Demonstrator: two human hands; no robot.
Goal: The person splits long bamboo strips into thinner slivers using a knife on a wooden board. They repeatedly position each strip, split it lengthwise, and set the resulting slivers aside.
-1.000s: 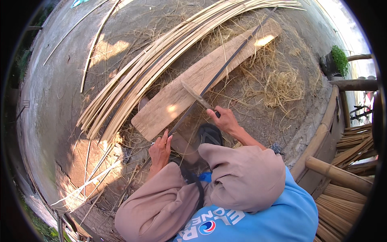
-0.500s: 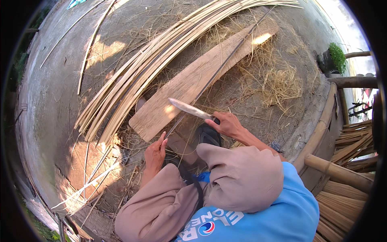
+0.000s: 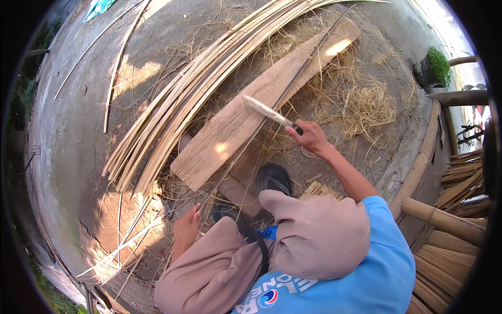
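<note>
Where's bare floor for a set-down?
Barest: grey floor left of the strip bundle, below two lone strips; also upper right, between the board's far end and potted plant. Crowded: right of the board, tangled shavings; left of the left hand, loose strips.

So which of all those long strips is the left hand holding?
The dark strip slanting across the wooden board, its near end at the left hand. No other long strip crosses the board; the mostly pale bundle lies beside it.

Green plant (image 3: 438,66) in dark pot (image 3: 425,76); turquoise sheet (image 3: 98,9) top left.
</note>
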